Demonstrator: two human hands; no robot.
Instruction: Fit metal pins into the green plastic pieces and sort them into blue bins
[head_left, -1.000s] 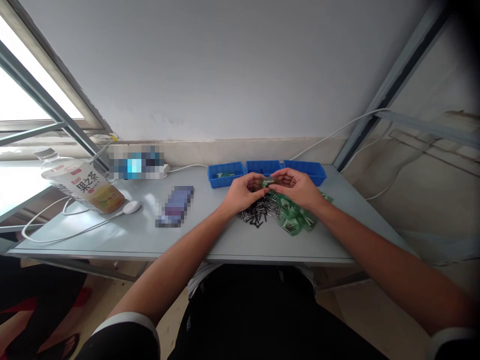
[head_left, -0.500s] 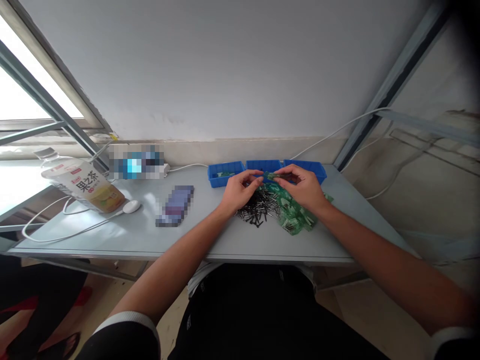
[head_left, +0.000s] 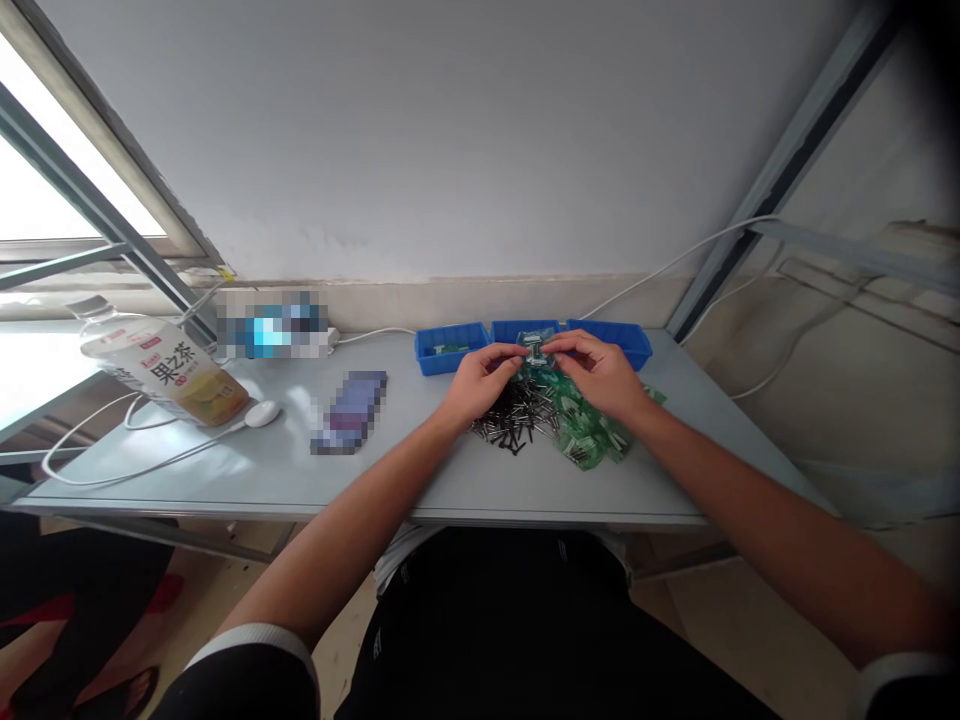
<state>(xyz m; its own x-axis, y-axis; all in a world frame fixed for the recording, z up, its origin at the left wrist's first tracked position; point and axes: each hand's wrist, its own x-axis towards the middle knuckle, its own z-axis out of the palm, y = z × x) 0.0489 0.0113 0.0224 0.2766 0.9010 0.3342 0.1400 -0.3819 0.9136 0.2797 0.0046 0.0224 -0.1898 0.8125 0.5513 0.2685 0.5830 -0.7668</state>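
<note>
Both hands meet above the far middle of the grey table (head_left: 420,480). My left hand (head_left: 480,382) and my right hand (head_left: 596,372) pinch one small green part (head_left: 535,346) between their fingertips, held just in front of the blue bins (head_left: 529,342). Below the hands lie a heap of small black and silver pins (head_left: 514,420) and a pile of green parts (head_left: 589,432). The left bin (head_left: 448,350) holds a few green pieces.
A tea bottle (head_left: 169,368) lies on its side at the left, beside a white puck (head_left: 262,413) with a white cable (head_left: 127,462). A blurred flat object (head_left: 350,411) rests mid-table. White cables run along the back wall to the right frame post (head_left: 780,170).
Both hands have lifted slightly toward the bins, and the green part between the fingertips has turned and risen with them.
</note>
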